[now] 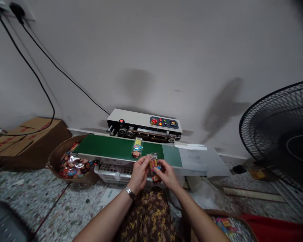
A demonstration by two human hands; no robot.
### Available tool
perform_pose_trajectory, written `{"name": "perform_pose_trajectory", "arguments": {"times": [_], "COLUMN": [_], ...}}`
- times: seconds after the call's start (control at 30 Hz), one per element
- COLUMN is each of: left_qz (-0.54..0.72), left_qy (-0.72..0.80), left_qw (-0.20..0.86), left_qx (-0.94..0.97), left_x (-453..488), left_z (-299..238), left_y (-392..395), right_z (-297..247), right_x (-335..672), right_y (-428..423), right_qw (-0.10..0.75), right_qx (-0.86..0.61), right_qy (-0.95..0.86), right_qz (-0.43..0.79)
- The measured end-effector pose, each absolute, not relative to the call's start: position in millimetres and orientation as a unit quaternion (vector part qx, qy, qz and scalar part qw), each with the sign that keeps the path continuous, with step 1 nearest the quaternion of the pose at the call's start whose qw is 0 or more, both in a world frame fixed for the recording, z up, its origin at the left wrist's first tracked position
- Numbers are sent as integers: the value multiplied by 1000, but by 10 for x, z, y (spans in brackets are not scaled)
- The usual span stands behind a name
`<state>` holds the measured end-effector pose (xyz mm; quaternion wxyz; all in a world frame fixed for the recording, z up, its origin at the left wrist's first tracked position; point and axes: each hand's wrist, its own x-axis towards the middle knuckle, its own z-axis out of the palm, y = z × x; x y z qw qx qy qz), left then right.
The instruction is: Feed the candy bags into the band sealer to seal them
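Between my two hands is a small clear packet (154, 164) with a colourful printed figure inside. My left hand (140, 171) pinches its upper left edge, and a metal-banded watch circles that wrist. My right hand (168, 174) grips the packet's right side, thumb across its front. Both hands are in front of the near edge of a green conveyor belt (103, 146). Another clear packet (137, 148), with a yellow top and a round face at its lower end, lies on the belt. Behind the belt stands a band sealing machine (143, 125) with lit buttons and a display.
A round bin (57, 161) of filled packets stands under the belt's left end. A white plastic basket (111, 173) sits below the belt. A large fan (280, 134) is at right, a cardboard box (32, 137) at left. More packets (229, 225) lie in a container at lower right.
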<state>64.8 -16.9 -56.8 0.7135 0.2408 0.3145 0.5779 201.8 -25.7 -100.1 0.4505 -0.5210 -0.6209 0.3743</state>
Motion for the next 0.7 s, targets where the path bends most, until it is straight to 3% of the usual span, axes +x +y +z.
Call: {"name": "perform_pose_trajectory", "arguments": {"times": [0.37,0.47,0.6,0.7], "left_qz": [569,559,524,510], "left_qy": [372,389,396,404], "left_qw": [686,681,709,719], "left_qx": [259,270,256,243], "left_x": [616,541,448,424], "left_z": [-572,-618,-735,-817], "left_y": [-116,-128,-218,-305], "right_z": [-1029,-1044,-1045,-1077], "right_x": [2075,2449,3041,3267], "right_y": [-233,-16,378,611], "right_qw": [500,508,408,344], "right_qx": [-505,-575,-768,-818], "right_qy": [-560,-524,-459,-438], "right_qz": [427,369,183,143]}}
